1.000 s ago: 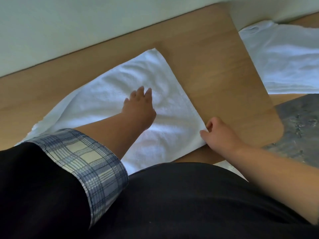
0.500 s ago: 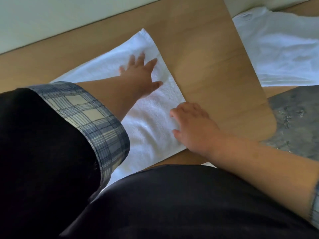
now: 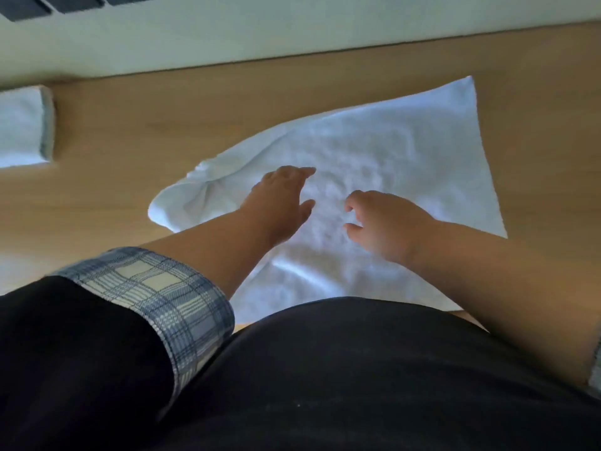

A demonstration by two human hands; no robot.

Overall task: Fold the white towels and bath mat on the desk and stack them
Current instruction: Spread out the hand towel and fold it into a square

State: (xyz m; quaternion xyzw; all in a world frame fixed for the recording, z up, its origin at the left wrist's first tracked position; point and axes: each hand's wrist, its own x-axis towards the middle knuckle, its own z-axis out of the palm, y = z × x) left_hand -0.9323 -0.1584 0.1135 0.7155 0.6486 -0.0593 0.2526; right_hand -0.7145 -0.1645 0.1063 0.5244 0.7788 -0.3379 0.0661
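The white towel lies mid-frame on the desk, its left end bunched. Left hand rests flat on it, right hand loosely curled, gripping nothing — smooth outward toward that rumpled end before folding.

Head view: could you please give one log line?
left hand: open over towel | right hand: open over towel | folded towel: far left

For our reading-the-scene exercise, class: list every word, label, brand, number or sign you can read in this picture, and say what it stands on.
None can be read. The white towel, the folded towel, the desk and the plaid cuff bear no lettering.
The dark slats at the top left are blurred; no writing shows.
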